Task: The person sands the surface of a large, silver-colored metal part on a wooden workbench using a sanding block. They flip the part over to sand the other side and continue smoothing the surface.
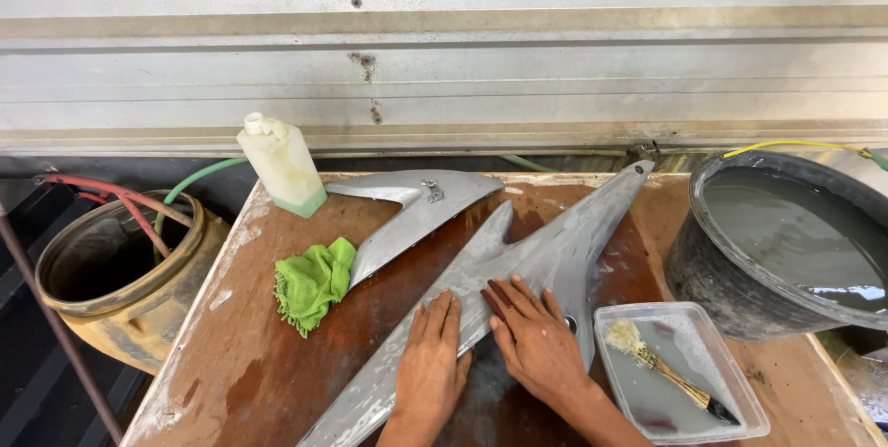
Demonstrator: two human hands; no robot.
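Both your hands lie flat, fingers spread, left hand (431, 368) and right hand (536, 341) pressed on the grey panel (527, 262) across the desk (250, 354). Looks like wet rubbing-down; keep pressure even. Brush tray (680, 373) sits just right.

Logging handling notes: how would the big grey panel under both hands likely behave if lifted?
The grey panel looks thin and long, so it probably feels light and flexes somewhat. Its surface looks wet and filmy, so likely slippery. Its tapered points might catch on the wooden tabletop.
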